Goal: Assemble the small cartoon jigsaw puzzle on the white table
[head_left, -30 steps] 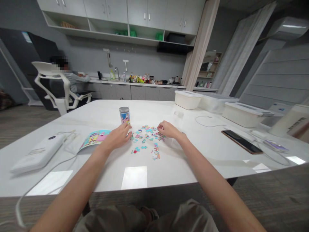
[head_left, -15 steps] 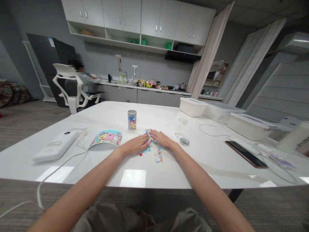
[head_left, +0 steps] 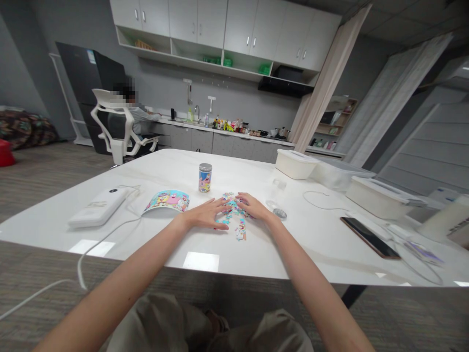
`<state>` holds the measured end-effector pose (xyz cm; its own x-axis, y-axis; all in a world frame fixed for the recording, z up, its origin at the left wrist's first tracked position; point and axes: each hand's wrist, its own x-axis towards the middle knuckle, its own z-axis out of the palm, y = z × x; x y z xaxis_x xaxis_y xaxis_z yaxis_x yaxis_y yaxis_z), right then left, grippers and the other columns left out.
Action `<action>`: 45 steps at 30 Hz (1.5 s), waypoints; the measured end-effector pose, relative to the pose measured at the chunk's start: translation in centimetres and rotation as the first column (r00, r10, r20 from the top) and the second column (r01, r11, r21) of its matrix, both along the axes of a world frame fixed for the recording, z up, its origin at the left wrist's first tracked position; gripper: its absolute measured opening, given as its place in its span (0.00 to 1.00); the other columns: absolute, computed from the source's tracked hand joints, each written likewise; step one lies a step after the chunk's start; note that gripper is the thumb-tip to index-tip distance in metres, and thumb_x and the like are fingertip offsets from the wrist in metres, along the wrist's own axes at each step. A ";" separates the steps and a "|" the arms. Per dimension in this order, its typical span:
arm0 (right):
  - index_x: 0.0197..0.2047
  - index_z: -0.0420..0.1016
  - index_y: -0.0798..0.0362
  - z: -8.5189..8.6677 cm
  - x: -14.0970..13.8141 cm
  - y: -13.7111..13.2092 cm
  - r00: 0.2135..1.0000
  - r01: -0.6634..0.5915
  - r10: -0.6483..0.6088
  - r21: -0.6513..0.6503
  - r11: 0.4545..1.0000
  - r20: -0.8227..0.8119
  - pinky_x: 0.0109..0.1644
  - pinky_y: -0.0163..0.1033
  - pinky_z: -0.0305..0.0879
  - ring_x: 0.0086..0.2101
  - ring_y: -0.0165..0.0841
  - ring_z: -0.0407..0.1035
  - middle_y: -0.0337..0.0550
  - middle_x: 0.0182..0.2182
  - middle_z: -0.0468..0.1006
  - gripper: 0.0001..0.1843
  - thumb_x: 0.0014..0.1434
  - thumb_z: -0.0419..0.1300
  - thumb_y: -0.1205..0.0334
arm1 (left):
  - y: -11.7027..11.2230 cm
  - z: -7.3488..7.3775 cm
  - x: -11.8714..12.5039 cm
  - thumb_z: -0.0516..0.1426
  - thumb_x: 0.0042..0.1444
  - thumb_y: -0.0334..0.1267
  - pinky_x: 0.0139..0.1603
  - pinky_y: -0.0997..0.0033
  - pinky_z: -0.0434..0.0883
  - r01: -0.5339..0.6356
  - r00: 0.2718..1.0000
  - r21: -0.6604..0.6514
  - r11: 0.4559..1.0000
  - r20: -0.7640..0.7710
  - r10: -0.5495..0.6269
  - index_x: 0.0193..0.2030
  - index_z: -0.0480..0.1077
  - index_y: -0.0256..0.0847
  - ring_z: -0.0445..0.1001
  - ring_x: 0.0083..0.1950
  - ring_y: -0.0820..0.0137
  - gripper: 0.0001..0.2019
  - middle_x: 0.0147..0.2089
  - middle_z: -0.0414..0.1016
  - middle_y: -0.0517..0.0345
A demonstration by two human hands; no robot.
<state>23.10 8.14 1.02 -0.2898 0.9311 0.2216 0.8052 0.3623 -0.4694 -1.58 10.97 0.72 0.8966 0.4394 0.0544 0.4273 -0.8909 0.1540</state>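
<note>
A strip of glossy white tabletop (head_left: 264,261) is shown between a heap of jigsaw pieces (head_left: 233,205) and the table's near edge (head_left: 227,272) at six o'clock, while a broader stretch is seen beyond the heap toward twelve. Measured from the heap, the surrounding room is bounded by a cartoon-printed can (head_left: 205,179) at eleven o'clock, a curved printed sheet (head_left: 166,200) at nine, a lidded white bin (head_left: 295,165) at two, a silver-coloured disc (head_left: 280,214) at three and, well apart, a phone (head_left: 370,237) between three and four. Half a second earlier, the fingertips were nearly brought together over the heap; now the hands are parted and pieces are exposed between them. A second ago, the pieces were scattered more widely. From the left hand (head_left: 210,215), whose fingers and thumb are spread at the heap's edge, the pieces are found at two to three o'clock. From the right hand (head_left: 252,206), its fingers curved together over the far side, they are found at nine; whether a piece is pinched there cannot be told. A small joined section (head_left: 241,231) is left at seven o'clock from that hand.
</note>
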 end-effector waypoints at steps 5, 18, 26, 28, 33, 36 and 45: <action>0.54 0.73 0.55 0.6 0.4 0.0 0.994 -0.082 0.078 0.057 0.995 0.072 0.65 0.45 0.56 0.59 0.39 0.63 0.54 0.59 0.68 0.18 0.62 0.57 0.60 | -0.1 -0.3 0.0 0.50 0.55 0.68 0.71 0.52 0.43 -0.023 0.999 -0.005 1.000 -0.036 0.023 0.72 0.47 0.45 0.41 0.75 0.55 0.44 0.74 0.40 0.45; 0.69 0.57 0.58 -0.7 -3.4 -12.7 0.984 -0.035 0.045 -0.057 0.998 0.174 0.71 0.50 0.42 0.68 0.40 0.45 0.55 0.69 0.51 0.31 0.69 0.42 0.49 | -0.9 -0.2 0.4 0.44 0.67 0.54 0.71 0.51 0.47 -0.009 1.000 0.196 0.981 0.010 0.007 0.69 0.56 0.38 0.50 0.73 0.58 0.29 0.72 0.52 0.44; 0.71 0.52 0.54 -0.4 -1.7 -15.0 0.967 0.090 -0.057 -0.120 0.989 0.250 0.71 0.52 0.39 0.69 0.38 0.40 0.50 0.70 0.45 0.31 0.70 0.37 0.51 | -1.4 0.2 0.4 0.42 0.69 0.44 0.70 0.54 0.54 0.085 0.990 0.340 0.937 0.080 -0.118 0.64 0.61 0.34 0.58 0.70 0.59 0.23 0.67 0.62 0.39; 0.71 0.52 0.53 -0.5 -0.7 -15.2 0.967 0.123 -0.091 -0.124 0.985 0.237 0.71 0.52 0.39 0.69 0.37 0.40 0.49 0.70 0.45 0.31 0.70 0.37 0.52 | -1.7 0.0 1.5 0.40 0.70 0.42 0.69 0.53 0.56 0.061 0.984 0.342 0.938 0.135 -0.113 0.63 0.62 0.33 0.59 0.69 0.59 0.23 0.67 0.62 0.38; 0.71 0.51 0.56 -1.1 0.7 -15.2 0.956 0.195 -0.156 -0.138 0.971 0.250 0.71 0.49 0.35 0.69 0.35 0.38 0.48 0.71 0.44 0.32 0.69 0.35 0.51 | -2.2 -1.0 6.0 0.40 0.70 0.43 0.67 0.56 0.60 0.210 0.942 0.297 0.932 0.194 -0.274 0.64 0.63 0.37 0.58 0.70 0.61 0.23 0.68 0.61 0.43; 0.71 0.51 0.59 -1.4 1.0 -14.6 0.948 0.232 -0.199 -0.112 0.966 0.247 0.71 0.48 0.36 0.69 0.35 0.38 0.50 0.71 0.44 0.33 0.70 0.35 0.50 | -2.1 -1.3 7.0 0.42 0.69 0.43 0.66 0.60 0.61 0.243 0.946 0.222 0.944 0.161 -0.282 0.61 0.67 0.38 0.63 0.67 0.62 0.22 0.65 0.66 0.46; 0.68 0.59 0.56 -0.7 2.6 -8.6 0.988 0.109 -0.094 -0.124 0.986 0.123 0.71 0.48 0.39 0.68 0.38 0.44 0.49 0.69 0.50 0.29 0.68 0.41 0.54 | -1.9 0.3 3.8 0.44 0.67 0.42 0.59 0.64 0.64 -0.010 0.967 0.079 0.997 0.254 -0.011 0.43 0.75 0.40 0.73 0.53 0.64 0.19 0.50 0.78 0.51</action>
